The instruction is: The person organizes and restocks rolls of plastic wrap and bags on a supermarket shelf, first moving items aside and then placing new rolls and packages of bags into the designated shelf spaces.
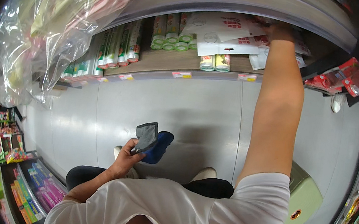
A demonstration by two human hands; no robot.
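Note:
My left hand (128,157) pinches a grey cloth piece (147,137) with dark edging and a blue cloth piece (159,148) below it, over the floor. My right arm reaches up to the low shelf, where my right hand (282,31) is at the white plastic packages (231,47) with red print. It is dark and partly hidden under the upper shelf's edge, so its grip does not show. Two short cylindrical containers (215,62) stand just before the packages. Green-ended rolls (175,37) lie stacked to their left.
Clear plastic bags with yellow and pink contents (66,24) hang at upper left. The upper shelf edge (246,7) overhangs the goods. A light green case or bin (303,201) stands at my right. Boxed goods (31,194) fill a lower-left shelf. Someone's white shoe (337,103) shows at right.

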